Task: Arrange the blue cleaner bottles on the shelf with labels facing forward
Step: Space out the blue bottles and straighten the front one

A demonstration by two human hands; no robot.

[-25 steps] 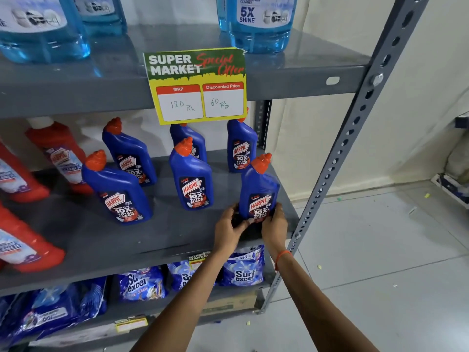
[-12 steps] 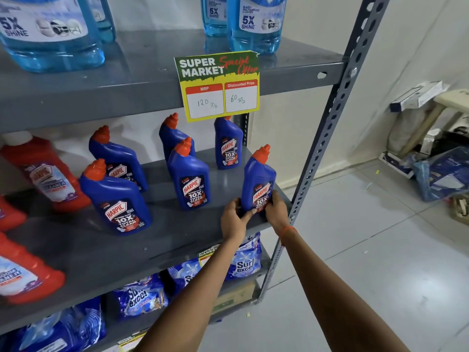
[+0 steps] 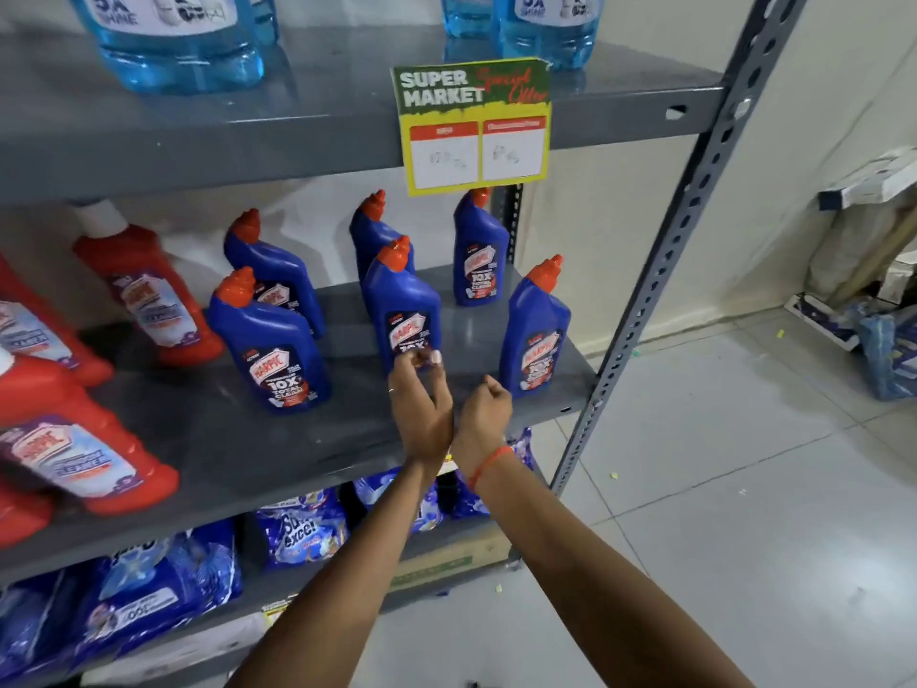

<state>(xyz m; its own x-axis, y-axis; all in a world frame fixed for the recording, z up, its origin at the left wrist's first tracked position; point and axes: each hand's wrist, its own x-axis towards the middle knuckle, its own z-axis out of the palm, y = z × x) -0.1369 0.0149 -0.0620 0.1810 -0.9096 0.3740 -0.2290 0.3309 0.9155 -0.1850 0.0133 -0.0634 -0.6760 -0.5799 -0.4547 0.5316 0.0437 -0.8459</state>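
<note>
Blue bottles stand upright on the grey shelf, labels forward, one near its right front corner. Left hand reaches the middle bottle (fingers loose, gripping nothing); right hand curled, empty.

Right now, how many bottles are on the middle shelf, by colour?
Blue bottles: 6
Red bottles: at least 4 in view; more may be cut off at left
Total: 10 visible
</note>
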